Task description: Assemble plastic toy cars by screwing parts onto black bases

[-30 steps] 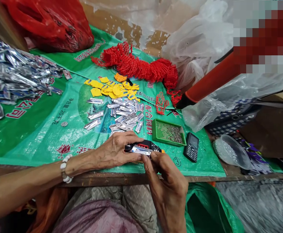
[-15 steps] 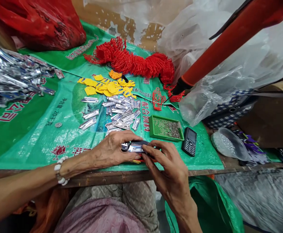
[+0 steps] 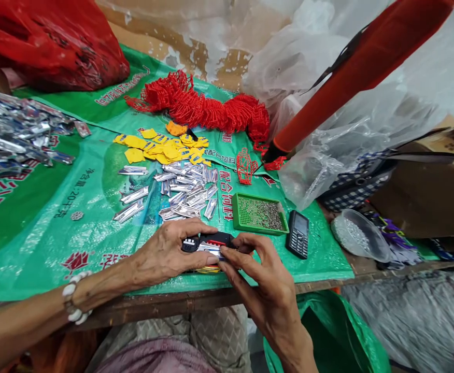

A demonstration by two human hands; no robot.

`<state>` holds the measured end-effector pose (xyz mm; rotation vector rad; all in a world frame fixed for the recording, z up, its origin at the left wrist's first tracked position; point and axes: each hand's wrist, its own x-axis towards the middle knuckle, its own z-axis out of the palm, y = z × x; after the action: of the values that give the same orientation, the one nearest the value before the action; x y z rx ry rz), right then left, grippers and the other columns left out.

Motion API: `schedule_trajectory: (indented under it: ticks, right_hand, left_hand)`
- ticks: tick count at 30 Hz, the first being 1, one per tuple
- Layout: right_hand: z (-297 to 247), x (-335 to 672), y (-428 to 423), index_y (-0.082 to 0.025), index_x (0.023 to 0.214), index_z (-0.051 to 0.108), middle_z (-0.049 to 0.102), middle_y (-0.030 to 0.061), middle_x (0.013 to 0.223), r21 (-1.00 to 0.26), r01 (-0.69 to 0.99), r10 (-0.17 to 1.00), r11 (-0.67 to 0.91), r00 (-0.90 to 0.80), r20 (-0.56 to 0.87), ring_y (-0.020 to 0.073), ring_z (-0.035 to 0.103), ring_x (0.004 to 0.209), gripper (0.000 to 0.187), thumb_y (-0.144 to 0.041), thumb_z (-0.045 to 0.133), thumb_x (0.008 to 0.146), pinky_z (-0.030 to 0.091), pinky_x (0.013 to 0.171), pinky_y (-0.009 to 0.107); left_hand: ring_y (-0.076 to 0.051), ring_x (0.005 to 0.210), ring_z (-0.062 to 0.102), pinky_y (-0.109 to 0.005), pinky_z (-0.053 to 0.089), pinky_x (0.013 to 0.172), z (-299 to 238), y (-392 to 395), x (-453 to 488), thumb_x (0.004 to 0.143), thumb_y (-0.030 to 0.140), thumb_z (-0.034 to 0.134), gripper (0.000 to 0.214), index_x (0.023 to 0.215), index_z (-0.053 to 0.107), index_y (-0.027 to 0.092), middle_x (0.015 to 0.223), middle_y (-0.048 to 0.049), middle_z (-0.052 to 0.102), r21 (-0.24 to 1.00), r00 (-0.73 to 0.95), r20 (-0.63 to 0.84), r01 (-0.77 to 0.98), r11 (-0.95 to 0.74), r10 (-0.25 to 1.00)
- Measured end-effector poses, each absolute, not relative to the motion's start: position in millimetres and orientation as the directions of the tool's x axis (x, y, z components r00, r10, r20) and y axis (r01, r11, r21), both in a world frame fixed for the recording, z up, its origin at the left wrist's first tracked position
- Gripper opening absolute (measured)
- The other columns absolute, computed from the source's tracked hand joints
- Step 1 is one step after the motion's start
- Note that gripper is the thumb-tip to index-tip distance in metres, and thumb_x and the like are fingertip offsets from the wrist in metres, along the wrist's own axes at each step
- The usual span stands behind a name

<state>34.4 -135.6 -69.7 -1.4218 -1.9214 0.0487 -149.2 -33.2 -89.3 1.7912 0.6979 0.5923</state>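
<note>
Near the table's front edge, my left hand [image 3: 168, 249] is closed around a black plastic piece [image 3: 216, 237] with a red inner part showing. A shiny silver metal strip [image 3: 208, 250] lies along its near side, under my left thumb. My right hand [image 3: 264, 274] pinches the strip's right end with thumb and fingers and also touches the black piece. Something yellow and red [image 3: 208, 269] shows beneath; its shape is mostly hidden by my fingers. Beyond my hands lies a scatter of similar silver strips [image 3: 188, 211].
Behind the strips are yellow pieces [image 3: 168, 148] and a row of red plastic frames [image 3: 211, 110]. A green tray [image 3: 242, 227] of small metal bits and a keypad phone [image 3: 297, 235] lie right. An orange-red pole [image 3: 328, 106] slants across the right. More silver parts [image 3: 13, 134] are heaped left.
The silver strip has shifted toward me against the black piece, and red inside the black piece now shows. Both hands stay on the parts. The whole view has shifted slightly.
</note>
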Motion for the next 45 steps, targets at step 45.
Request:
schedule_trajectory:
  ticks: [45]
  right_hand:
    - [-103.3, -34.5, -125.4, -0.034, 0.156, 0.018, 0.051, 0.0146, 0.15, -0.919, -0.372, 0.913, 0.129, 0.406, -0.036, 0.0279, 0.061, 0.127, 0.076, -0.041, 0.06, 0.093, 0.061, 0.091, 0.046]
  left_hand:
    - [-0.024, 0.093, 0.073, -0.032, 0.06, 0.083, -66.0, -41.2, -154.4, 0.073, 0.039, 0.08, 0.04, 0.108, 0.074, 0.022, 0.102, -0.0026, 0.077, 0.996, 0.402, 0.009, 0.08, -0.045, 0.916]
